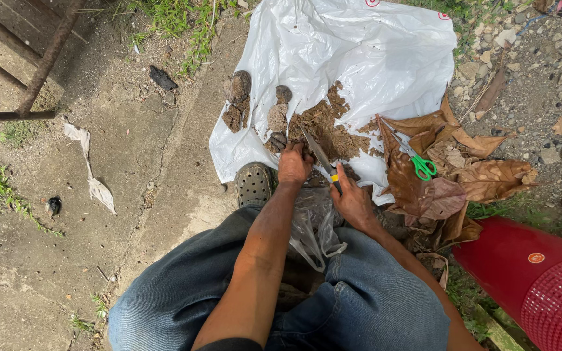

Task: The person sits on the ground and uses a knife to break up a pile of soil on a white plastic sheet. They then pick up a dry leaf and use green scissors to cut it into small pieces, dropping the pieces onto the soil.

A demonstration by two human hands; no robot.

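Blue-jeaned knees (183, 292) nearest; left hand (294, 164) curls over brown soil pile (325, 133) on white plastic sheet (359, 58); right hand (354, 203) grips yellow-banded knife (321, 158), blade running up-left beside the left hand; green-handled scissors (417, 159) lie farther right on dry brown leaves (482, 179).

ground (131, 214) — bare packed dirt | gravel (541, 71) at right | grass (183, 16) at top | daylight — outdoors

A single view is given, taken from a head-worn camera and aimed steeply down over blue-jeaned knees (183, 292) at a crumpled white plastic sheet (359, 58) spread close by on the concrete ground (131, 169).
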